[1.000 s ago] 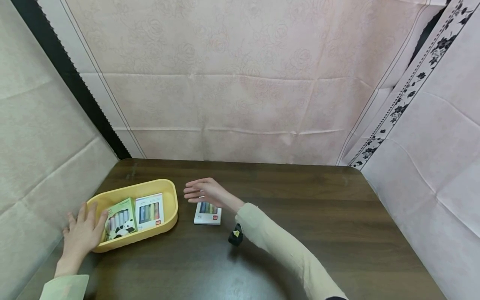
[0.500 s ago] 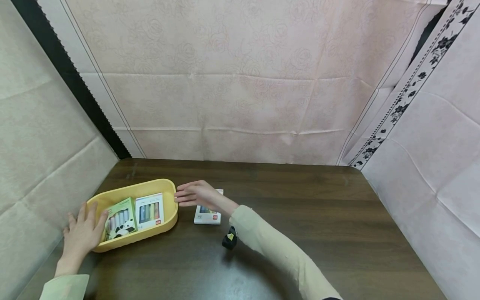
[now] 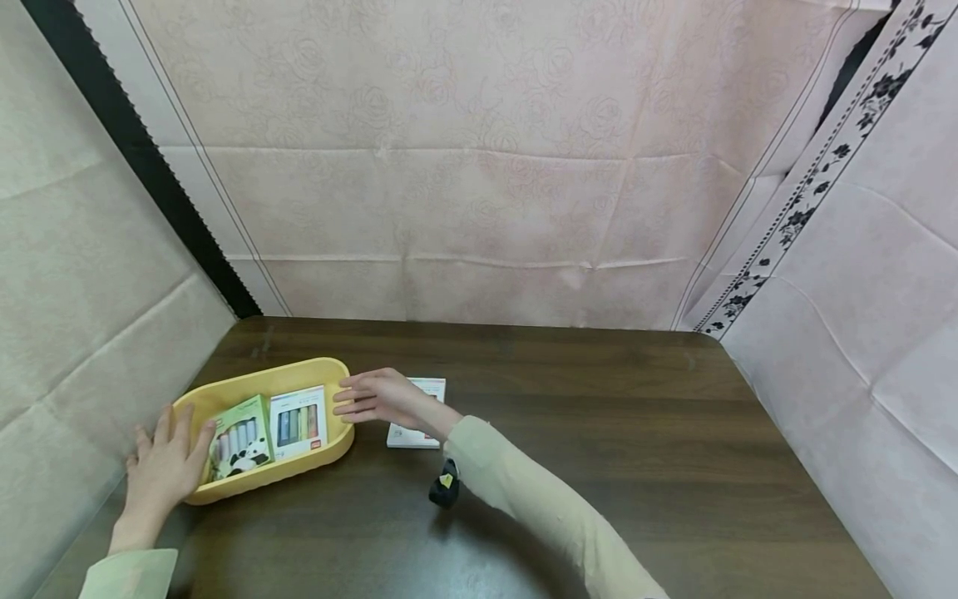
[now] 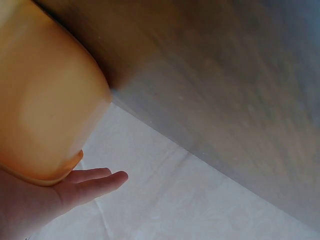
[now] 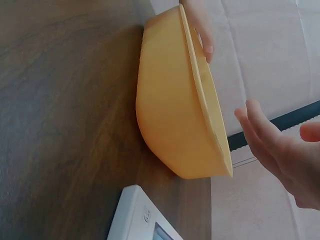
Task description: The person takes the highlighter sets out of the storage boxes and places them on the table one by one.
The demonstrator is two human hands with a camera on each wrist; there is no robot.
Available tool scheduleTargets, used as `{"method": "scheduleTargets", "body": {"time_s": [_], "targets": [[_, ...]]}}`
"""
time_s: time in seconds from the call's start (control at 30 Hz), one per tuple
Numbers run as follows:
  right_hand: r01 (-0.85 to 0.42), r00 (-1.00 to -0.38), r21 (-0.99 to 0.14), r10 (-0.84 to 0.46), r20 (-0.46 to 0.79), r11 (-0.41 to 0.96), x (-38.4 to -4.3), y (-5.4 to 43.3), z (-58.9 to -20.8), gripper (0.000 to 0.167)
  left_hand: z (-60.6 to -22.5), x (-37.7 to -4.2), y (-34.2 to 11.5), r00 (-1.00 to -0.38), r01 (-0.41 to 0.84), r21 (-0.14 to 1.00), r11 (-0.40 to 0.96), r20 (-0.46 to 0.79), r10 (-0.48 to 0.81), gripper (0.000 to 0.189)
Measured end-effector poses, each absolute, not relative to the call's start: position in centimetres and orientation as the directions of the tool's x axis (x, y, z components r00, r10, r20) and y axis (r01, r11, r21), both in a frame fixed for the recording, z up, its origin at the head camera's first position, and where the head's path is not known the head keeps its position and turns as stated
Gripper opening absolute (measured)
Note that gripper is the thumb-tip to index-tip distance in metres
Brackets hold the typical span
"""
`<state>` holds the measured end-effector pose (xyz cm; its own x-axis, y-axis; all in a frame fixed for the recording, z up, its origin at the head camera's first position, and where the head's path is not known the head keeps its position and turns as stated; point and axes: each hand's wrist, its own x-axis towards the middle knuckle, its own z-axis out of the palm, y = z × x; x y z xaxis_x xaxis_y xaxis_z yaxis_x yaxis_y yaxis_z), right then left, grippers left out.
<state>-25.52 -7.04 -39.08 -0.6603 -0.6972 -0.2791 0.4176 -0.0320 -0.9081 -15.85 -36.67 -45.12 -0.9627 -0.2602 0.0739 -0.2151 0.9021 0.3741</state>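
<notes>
A yellow plastic basket stands at the left of the table. Inside it lie a green box with a panda picture and a white box, both showing rows of coloured sticks through their windows. My left hand rests at the basket's left end, its fingers spread. In the left wrist view that hand lies against the rim with straight fingers. Over the right end hovers my right hand, fingers extended and holding nothing; the right wrist view has this hand just above the rim.
Another white box lies on the dark wooden table, partly hidden under my right hand and wrist. Pale cloth hangs behind the table and along both sides. A black strap piece sits at my right wrist.
My right hand has moved left from above the loose white box to over the basket's right end, uncovering the box's far edge. The left hand and basket have stayed put.
</notes>
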Motion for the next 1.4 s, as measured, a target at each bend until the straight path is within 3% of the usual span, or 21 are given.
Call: {"method": "scheduleTargets", "body": {"time_s": [0.37, 1.1, 1.4], "targets": [[0.498, -0.657, -0.863, -0.685, -0.313, -0.083, -25.3, -7.9, -39.7, 0.038, -45.2, -15.9, -36.7, -0.961, -0.215, 0.373, 0.903, 0.083, -0.263, 0.07], [0.543, -0.655, -0.834, -0.67, -0.349, -0.096, -24.8, -10.2, -40.9, 0.044, -45.2, -15.8, -36.7, -0.962, -0.209, 0.368, 0.906, 0.086, -0.257, 0.069], [0.552, -0.685, -0.829, -0.617, -0.386, -0.094, -24.6, -11.8, -41.3, 0.041, -45.3, -15.8, -36.7, -0.962, -0.199, 0.367, 0.909, 0.104, -0.252, 0.07]]}}
